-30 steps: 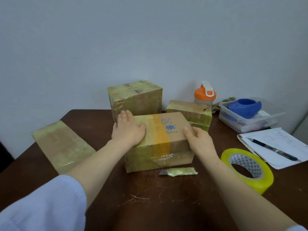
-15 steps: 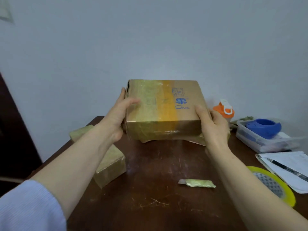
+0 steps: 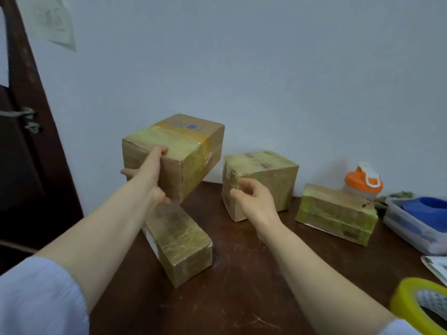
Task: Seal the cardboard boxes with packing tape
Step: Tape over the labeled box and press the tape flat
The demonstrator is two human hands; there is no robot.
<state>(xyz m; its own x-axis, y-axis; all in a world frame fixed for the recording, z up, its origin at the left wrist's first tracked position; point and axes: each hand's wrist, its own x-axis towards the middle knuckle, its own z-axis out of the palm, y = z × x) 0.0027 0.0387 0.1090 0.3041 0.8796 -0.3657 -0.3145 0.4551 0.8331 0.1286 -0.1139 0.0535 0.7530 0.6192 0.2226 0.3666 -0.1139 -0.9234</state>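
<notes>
My left hand [image 3: 151,176] grips a taped cardboard box with blue print [image 3: 183,151], holding it in the air above the table's back left corner. My right hand [image 3: 251,198] hovers free to its right, fingers loosely curled, in front of a taped cube-shaped box [image 3: 263,175]. A long flat taped box [image 3: 181,240] lies on the table below the lifted one. Another low taped box [image 3: 336,212] sits at the right. The yellow tape roll [image 3: 416,304] is at the bottom right corner.
The dark wooden table [image 3: 242,286] stands against a pale wall. An orange-lidded bottle [image 3: 362,183] and a clear tub with a blue object [image 3: 418,220] stand at the far right. A dark door [image 3: 21,165] is on the left. Papers [image 3: 437,267] lie at the right edge.
The box was lifted off the table with both hands and carried left. My right hand has let go of it; my left hand alone holds it now. The view has turned left.
</notes>
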